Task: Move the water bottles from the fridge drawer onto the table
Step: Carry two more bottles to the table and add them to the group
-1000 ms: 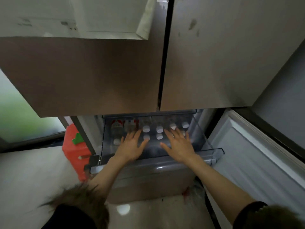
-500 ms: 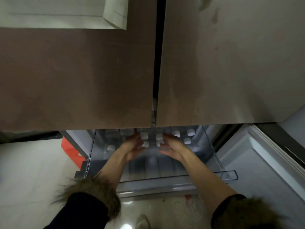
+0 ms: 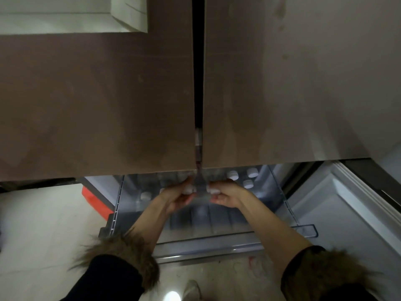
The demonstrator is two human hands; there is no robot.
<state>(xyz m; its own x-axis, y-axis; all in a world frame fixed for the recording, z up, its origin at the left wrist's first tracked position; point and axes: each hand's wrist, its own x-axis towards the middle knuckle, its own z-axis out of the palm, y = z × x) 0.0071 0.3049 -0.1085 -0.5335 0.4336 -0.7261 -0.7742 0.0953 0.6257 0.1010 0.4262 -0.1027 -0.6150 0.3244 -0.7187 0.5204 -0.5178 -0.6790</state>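
The clear fridge drawer (image 3: 238, 237) is pulled out below the two brown fridge doors. Several water bottles with white caps stand at its back; caps show at the right (image 3: 233, 175) and one at the left (image 3: 145, 196). My left hand (image 3: 180, 197) curls round a bottle (image 3: 188, 189) near the drawer's middle. My right hand (image 3: 225, 195) curls round another bottle (image 3: 213, 190) beside it. The door edges hide my fingertips and the bottles further back.
The brown fridge doors (image 3: 97, 101) fill the upper view and overhang the drawer. An open white lower door (image 3: 347, 213) stands at the right. A red box (image 3: 95, 200) sits on the pale floor left of the drawer. My shoe (image 3: 191, 290) is below the drawer front.
My hands went from lying flat over the bottle caps to closing round two bottles in the middle. My head moved closer, so the doors hide more of the drawer.
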